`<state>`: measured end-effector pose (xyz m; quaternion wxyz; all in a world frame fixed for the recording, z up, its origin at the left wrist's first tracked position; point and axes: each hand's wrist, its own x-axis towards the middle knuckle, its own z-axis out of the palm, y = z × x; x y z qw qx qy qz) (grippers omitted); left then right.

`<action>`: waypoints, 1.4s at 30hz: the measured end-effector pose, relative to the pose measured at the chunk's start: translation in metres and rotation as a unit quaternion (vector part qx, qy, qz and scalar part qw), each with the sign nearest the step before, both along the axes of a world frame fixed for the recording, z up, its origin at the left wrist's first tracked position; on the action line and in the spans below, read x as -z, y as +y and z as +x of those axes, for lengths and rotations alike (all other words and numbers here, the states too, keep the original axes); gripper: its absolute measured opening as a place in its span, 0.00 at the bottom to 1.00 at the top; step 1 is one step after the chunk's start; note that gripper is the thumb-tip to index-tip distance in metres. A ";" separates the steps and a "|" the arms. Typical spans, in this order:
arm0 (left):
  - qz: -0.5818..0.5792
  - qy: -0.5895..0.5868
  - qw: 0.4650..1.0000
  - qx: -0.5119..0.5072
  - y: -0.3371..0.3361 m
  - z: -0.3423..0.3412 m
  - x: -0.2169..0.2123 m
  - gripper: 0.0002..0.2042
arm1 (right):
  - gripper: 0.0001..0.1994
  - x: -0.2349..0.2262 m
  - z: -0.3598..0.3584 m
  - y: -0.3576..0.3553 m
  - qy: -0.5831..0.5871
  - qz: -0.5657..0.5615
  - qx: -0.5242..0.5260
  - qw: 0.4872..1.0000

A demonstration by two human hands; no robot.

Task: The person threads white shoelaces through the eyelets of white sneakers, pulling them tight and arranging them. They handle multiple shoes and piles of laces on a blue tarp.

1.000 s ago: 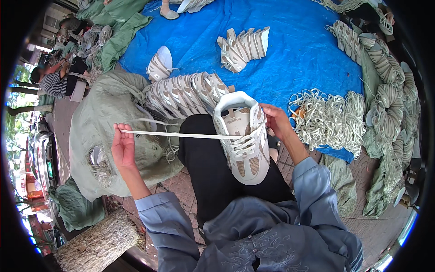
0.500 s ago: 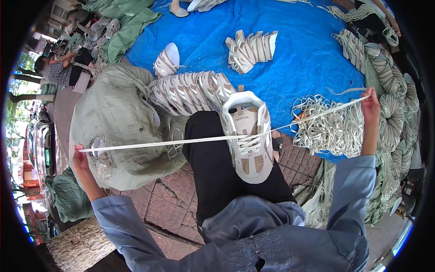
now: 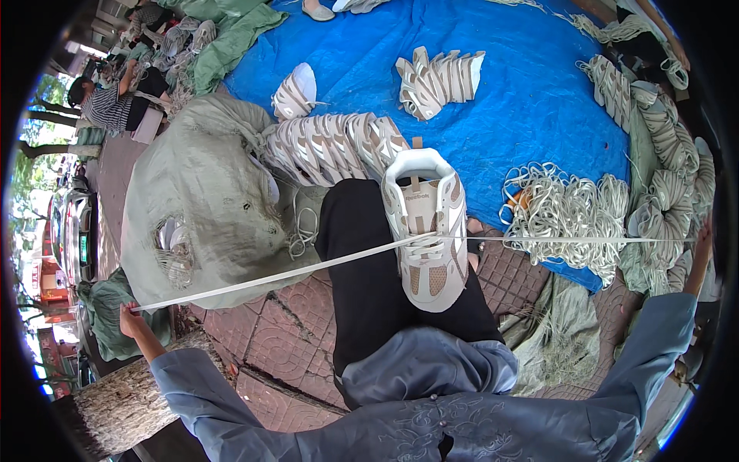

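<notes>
Shoelace (image 3: pixel 308 269), flat, pale and woven, runs taut through the eyelets of a white and beige sneaker (image 3: pixel 426 231) resting on the person's black-trousered knee. Left hand (image 3: pixel 132 319) pinches one end between its fingers, far out beside a grey-green sack (image 3: pixel 200 215); right hand (image 3: pixel 700 239) holds the other end at the rim of the view, its fingers too cut off to tell their grip. It looks light, limp and slightly slippery, best gripped near its tips. Beyond the right fingers lie bundles of similar laces (image 3: pixel 562 208) on a blue tarpaulin (image 3: pixel 523 100); past the shoe, stacked uppers (image 3: pixel 331 146).
</notes>
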<state>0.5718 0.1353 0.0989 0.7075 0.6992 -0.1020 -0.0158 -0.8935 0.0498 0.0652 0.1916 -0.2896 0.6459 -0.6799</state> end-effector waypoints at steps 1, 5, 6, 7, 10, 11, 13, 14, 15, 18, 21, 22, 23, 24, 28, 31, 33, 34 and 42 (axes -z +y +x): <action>0.021 0.001 0.999 -0.044 0.004 -0.007 0.015 0.09 | 0.16 -0.013 -0.008 0.003 0.023 0.015 -0.002 1.000; -0.038 0.076 0.992 0.097 0.039 0.004 -0.013 0.10 | 0.19 0.002 0.026 -0.058 0.047 0.015 -0.070 0.996; 0.015 0.079 0.981 0.177 -0.021 -0.016 -0.012 0.10 | 0.19 0.034 0.055 -0.056 0.107 0.070 -0.045 0.991; 0.040 0.059 0.967 0.243 -0.071 -0.063 0.000 0.09 | 0.18 0.046 0.084 -0.062 0.226 0.165 -0.007 0.960; 0.093 0.019 0.914 0.393 -0.139 -0.278 0.002 0.08 | 0.15 0.053 0.287 -0.121 0.202 0.185 -0.171 0.947; 0.109 0.017 0.888 0.447 -0.153 -0.333 0.013 0.07 | 0.11 0.031 0.367 -0.122 0.165 0.178 -0.253 0.937; 0.161 -0.038 0.819 0.549 -0.162 -0.441 0.028 0.06 | 0.05 0.014 0.514 -0.110 0.111 0.163 -0.365 0.910; 0.178 -0.105 0.804 0.557 -0.153 -0.469 0.037 0.03 | 0.02 0.013 0.580 -0.106 0.020 0.190 -0.437 0.879; 0.137 -0.169 0.786 0.578 -0.148 -0.494 0.048 0.03 | 0.01 0.013 0.633 -0.099 -0.005 0.199 -0.512 0.836; 0.178 -0.260 0.719 0.619 -0.138 -0.544 0.073 0.02 | 0.02 0.037 0.711 -0.089 0.108 0.134 -0.615 0.770; 0.188 -0.318 0.709 0.601 -0.127 -0.561 0.089 0.01 | 0.03 0.052 0.732 -0.077 0.181 0.144 -0.617 0.752; 0.181 -0.343 0.701 0.598 -0.126 -0.564 0.094 0.02 | 0.03 0.053 0.734 -0.074 0.194 0.140 -0.614 0.752; 0.174 -0.368 0.694 0.595 -0.126 -0.566 0.099 0.02 | 0.03 0.053 0.733 -0.075 0.141 0.164 -0.621 0.753; 0.167 -0.392 0.684 0.592 -0.125 -0.568 0.101 0.02 | 0.03 0.052 0.732 -0.076 0.086 0.188 -0.625 0.753; 0.145 -0.444 0.693 0.549 -0.118 -0.572 0.102 0.05 | 0.03 0.043 0.731 -0.075 -0.033 0.269 -0.614 0.741; 0.144 -0.461 0.698 0.529 -0.113 -0.574 0.105 0.06 | 0.03 0.052 0.727 -0.072 -0.122 0.278 -0.600 0.740; 0.142 -0.457 0.710 0.517 -0.111 -0.576 0.109 0.06 | 0.04 0.056 0.724 -0.073 -0.135 0.278 -0.602 0.736; 0.144 -0.468 0.704 0.515 -0.112 -0.576 0.108 0.08 | 0.04 0.058 0.723 -0.072 -0.142 0.278 -0.603 0.734; 0.166 -0.622 0.577 0.503 -0.114 -0.579 0.104 0.11 | 0.04 0.056 0.725 -0.065 -0.168 0.269 -0.602 0.733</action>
